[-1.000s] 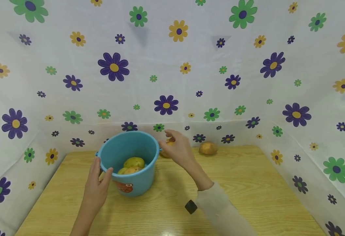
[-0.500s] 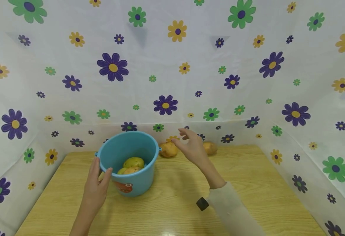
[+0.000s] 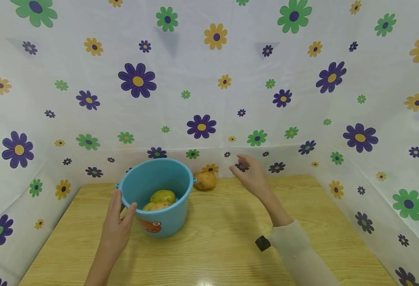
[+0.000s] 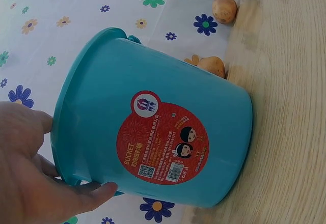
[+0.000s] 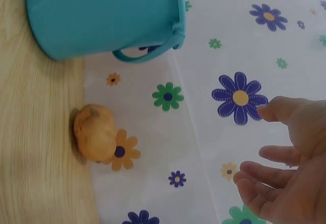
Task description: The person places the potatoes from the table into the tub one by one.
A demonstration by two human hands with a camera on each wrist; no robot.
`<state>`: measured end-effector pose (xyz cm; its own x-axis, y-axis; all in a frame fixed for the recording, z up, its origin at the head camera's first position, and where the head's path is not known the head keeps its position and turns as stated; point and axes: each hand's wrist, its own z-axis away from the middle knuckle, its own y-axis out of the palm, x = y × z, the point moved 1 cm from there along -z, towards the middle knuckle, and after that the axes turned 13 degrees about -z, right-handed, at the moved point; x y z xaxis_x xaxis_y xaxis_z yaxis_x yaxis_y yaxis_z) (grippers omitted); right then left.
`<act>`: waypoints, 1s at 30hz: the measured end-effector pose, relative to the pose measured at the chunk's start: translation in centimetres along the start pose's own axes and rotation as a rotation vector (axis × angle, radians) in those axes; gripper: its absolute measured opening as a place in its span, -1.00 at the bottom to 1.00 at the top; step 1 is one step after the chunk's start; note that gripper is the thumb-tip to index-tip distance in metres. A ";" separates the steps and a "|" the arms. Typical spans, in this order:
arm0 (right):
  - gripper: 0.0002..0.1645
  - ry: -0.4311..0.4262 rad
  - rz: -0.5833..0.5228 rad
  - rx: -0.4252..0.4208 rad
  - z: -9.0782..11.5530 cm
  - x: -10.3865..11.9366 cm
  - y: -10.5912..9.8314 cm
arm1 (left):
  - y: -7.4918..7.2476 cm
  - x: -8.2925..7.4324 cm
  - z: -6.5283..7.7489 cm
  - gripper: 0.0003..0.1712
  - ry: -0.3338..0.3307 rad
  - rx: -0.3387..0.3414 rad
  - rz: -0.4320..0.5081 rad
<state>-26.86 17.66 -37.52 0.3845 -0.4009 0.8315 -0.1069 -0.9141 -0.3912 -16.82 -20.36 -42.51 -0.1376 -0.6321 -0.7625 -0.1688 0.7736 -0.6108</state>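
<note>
A blue plastic bucket stands on the wooden table, left of the middle. Several yellow-green potatoes lie at its bottom. My left hand holds the near-left rim; in the left wrist view the thumb lies against the outer wall. My right hand hovers over the table, holding nothing, its fingers loosely bent. To the right of the bucket, against the back cloth, lies a brown potato. A second loose potato shows in the left wrist view; in the head view my right hand hides it.
White flowered cloth rises behind the wooden table and along both sides. A red label marks the bucket's outer wall. The bucket's handle hangs down at its side.
My right hand has moved right, away from the bucket's rim, and uncovered the nearer potato while covering the farther one. My left hand and the bucket have stayed in place.
</note>
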 end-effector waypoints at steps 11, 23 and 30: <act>-0.35 0.007 0.080 -0.004 0.2 -1.9 -3.0 | 0.0 0.1 -0.1 -0.07 0.010 -0.006 0.011; -0.34 0.025 0.130 0.007 0.0 -4.6 -5.6 | -0.1 0.1 0.0 -0.06 -0.014 0.008 0.005; -0.32 0.062 0.150 0.017 -0.1 -6.3 -6.8 | -0.2 -0.1 0.0 -0.06 -0.024 0.007 0.002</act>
<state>-28.69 26.44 -40.03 0.3081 -0.5364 0.7857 -0.1431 -0.8426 -0.5191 -16.74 -20.43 -42.36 -0.1150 -0.6293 -0.7686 -0.1621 0.7753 -0.6104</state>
